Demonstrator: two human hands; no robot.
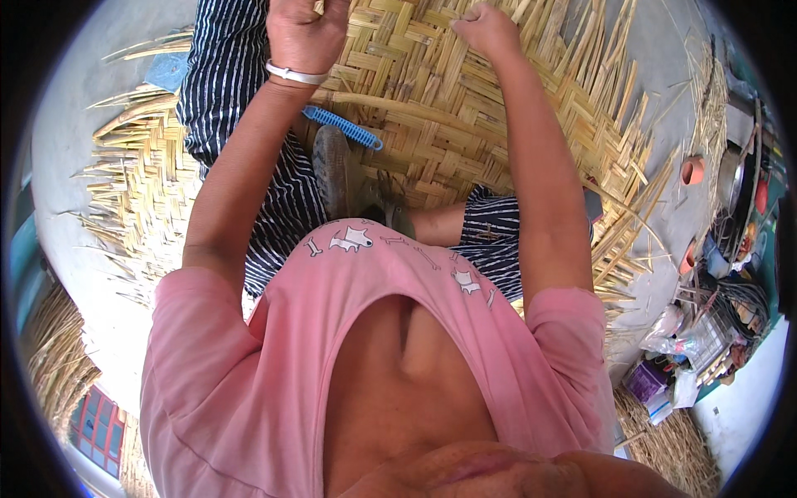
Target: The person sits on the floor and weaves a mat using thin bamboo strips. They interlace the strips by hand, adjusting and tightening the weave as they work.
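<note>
Here both hands work the far edge of the woven bamboo mat (465, 124): left hand (305, 29) and right hand (490, 29) each pinch strips, keeping the weave tight.

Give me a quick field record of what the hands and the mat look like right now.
left hand: on the woven mat, fingers curled, white bangle on wrist
right hand: fist closed on mat strips
mat: flat on grey floor, loose strip ends at edges
blue comb: lying on mat below the left wrist
posture: seated on mat, foot tucked in
</note>
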